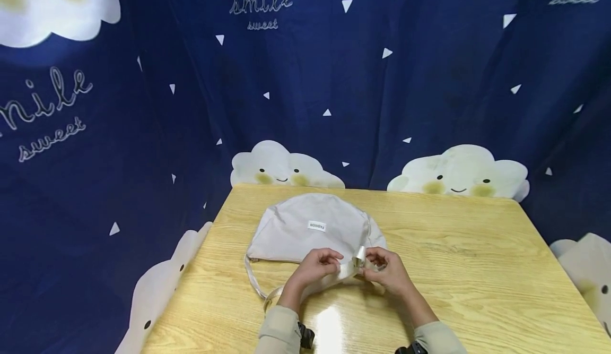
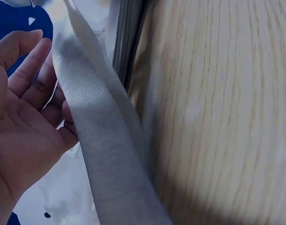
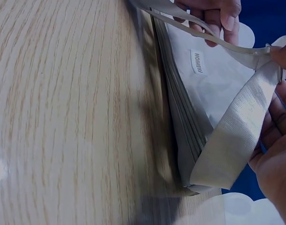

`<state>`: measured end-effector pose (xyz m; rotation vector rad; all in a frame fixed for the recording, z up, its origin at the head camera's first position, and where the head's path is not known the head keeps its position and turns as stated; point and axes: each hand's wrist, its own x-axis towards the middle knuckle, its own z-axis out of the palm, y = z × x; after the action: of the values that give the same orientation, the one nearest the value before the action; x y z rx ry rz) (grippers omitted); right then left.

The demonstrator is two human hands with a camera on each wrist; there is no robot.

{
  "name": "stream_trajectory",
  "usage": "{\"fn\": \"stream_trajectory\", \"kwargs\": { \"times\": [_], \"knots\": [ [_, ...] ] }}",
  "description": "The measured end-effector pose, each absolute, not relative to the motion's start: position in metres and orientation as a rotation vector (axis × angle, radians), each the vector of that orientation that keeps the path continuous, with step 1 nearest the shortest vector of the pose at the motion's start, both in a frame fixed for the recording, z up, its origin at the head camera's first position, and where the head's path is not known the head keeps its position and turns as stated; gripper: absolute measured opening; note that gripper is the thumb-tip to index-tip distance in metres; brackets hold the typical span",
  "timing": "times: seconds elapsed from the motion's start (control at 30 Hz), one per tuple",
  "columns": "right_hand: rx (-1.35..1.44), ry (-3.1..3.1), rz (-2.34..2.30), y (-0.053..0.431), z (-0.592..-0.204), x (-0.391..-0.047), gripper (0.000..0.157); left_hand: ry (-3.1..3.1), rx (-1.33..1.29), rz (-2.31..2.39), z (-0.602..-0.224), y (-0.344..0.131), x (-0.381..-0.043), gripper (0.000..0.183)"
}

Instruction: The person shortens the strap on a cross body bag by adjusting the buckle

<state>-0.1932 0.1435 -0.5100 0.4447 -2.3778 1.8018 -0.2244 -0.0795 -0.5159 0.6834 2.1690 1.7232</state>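
A pale beige shoulder bag [image 1: 310, 221] with a white "FASHION" label lies on the wooden table, its zipped edge towards me. Its wide strap [image 2: 100, 117] runs along the near side, raised between both hands. My right hand [image 1: 389, 274] pinches the strap at its metal slider buckle [image 3: 280, 75], thumb on the buckle in the right wrist view. A strap loop stands up beside the buckle. My left hand [image 1: 320, 266] is just left of it, loosely bent fingers behind and against the strap; its thumb is off the strap in the left wrist view.
The wooden table [image 1: 477, 248] extends to the right of the bag. A dark blue curtain [image 1: 296, 78] with clouds and triangles hangs behind and beside it. Part of the strap, with a metal ring [image 1: 269, 302], loops near my left forearm.
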Motion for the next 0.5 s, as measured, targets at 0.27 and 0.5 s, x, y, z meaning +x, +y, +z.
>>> {"fn": "stream_trajectory", "kwargs": {
  "times": [0.27, 0.5],
  "knots": [
    [0.407, -2.368, 1.8, 0.145, -0.51, -0.193, 0.03, 2.241, 0.684, 1.725, -0.513, -0.076, -0.222, 0.018],
    [0.369, -2.376, 1.761, 0.144, -0.511, -0.193, 0.03, 2.297, 0.676, 1.723, -0.54, -0.073, -0.231, 0.018]
  ]
}}
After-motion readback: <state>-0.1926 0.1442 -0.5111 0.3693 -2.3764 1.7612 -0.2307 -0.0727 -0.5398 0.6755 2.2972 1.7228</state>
